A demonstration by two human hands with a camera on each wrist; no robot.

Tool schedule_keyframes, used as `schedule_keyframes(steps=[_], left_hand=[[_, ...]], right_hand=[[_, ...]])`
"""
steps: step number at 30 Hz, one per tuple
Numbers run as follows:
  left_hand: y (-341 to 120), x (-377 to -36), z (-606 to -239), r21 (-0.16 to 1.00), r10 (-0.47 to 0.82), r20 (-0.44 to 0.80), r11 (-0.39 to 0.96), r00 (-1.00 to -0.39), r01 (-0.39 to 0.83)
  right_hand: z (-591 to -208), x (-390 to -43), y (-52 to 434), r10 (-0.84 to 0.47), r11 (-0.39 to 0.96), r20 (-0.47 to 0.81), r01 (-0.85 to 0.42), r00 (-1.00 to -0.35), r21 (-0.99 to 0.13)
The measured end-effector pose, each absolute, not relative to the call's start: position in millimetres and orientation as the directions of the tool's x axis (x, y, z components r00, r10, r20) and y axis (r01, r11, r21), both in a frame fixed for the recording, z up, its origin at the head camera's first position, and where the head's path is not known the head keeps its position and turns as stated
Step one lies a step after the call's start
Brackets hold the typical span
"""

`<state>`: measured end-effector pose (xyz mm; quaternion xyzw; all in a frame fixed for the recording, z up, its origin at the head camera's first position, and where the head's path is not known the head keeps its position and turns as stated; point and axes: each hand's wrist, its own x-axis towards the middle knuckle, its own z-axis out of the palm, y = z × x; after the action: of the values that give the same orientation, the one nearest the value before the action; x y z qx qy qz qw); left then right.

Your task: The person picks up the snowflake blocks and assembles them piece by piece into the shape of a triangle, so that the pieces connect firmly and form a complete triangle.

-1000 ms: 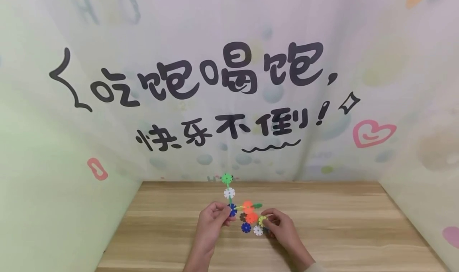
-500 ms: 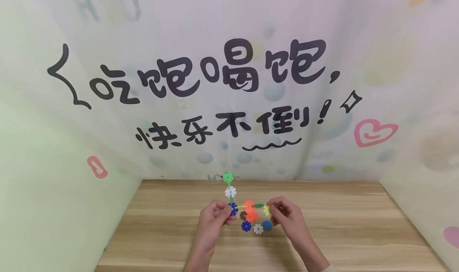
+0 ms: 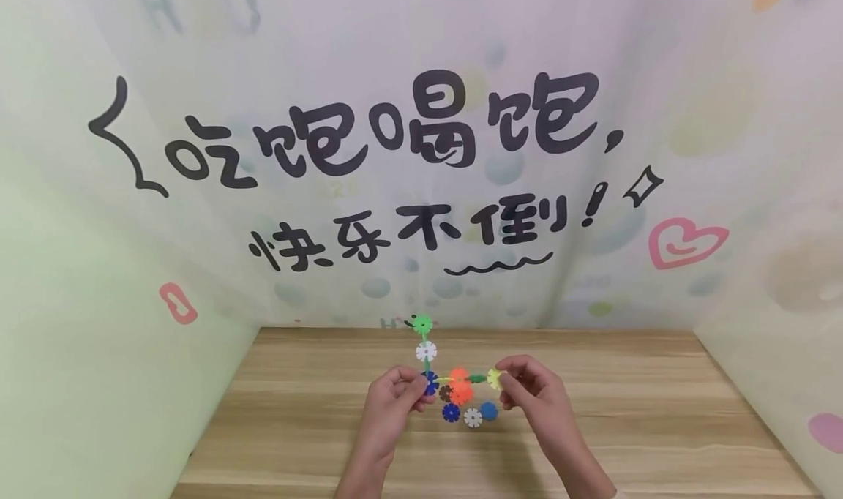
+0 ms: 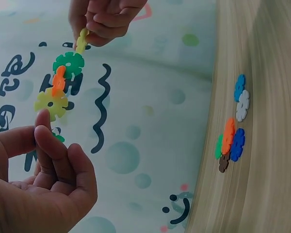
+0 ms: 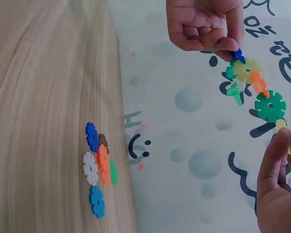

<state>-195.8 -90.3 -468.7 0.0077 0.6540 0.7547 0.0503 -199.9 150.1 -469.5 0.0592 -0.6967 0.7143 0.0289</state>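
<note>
A chain of notched plastic snowflake discs is held up between both hands. My left hand [image 3: 394,405] pinches a dark blue disc [image 3: 431,382] at the chain's bend. From there a white disc [image 3: 426,351] and a light green disc [image 3: 422,325] rise away. Toward the other hand run a yellow disc [image 4: 51,104], an orange disc [image 4: 59,80] and a green disc [image 5: 270,106]. My right hand [image 3: 538,393] pinches a yellow disc [image 3: 495,379] at the green disc's edge; they meet, but how deep the notches sit I cannot tell.
On the wooden table [image 3: 296,411] beneath lie loose discs: dark blue [image 3: 451,413], white [image 3: 473,418], light blue [image 3: 489,411], brown [image 5: 103,141], orange [image 5: 104,165] and green [image 5: 113,172]. A printed curtain [image 3: 369,294] stands behind the table.
My right hand has moved up and to the right with the yellow disc, bringing it to the chain's green disc. The light blue disc on the table has come into fuller view. My left hand barely moved.
</note>
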Motion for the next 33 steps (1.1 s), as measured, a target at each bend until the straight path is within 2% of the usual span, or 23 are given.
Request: schedule_keyframes(steps=[7,17,33], left_hand=[[-91.5,-197.1,-469.2,0.988,0.093,-0.053,-0.138,-0.994,-0.066],[-92.0,-196.5,-468.2,0.99,0.114,-0.055,-0.123,-0.992,-0.07],[-92.6,-193.5,-466.8,0.991,0.12,-0.022,-0.127,-0.993,-0.037]], right_hand=[[-470.3,-200.1,148.7,-0.074,-0.073,0.133,-0.127,-0.988,-0.989],[-470.5,-199.2,148.6,-0.122,-0.07,0.127,-0.119,-0.984,-0.99],[-467.9,-194.2,148.3,-0.124,-0.051,0.119,-0.114,-0.985,-0.992]])
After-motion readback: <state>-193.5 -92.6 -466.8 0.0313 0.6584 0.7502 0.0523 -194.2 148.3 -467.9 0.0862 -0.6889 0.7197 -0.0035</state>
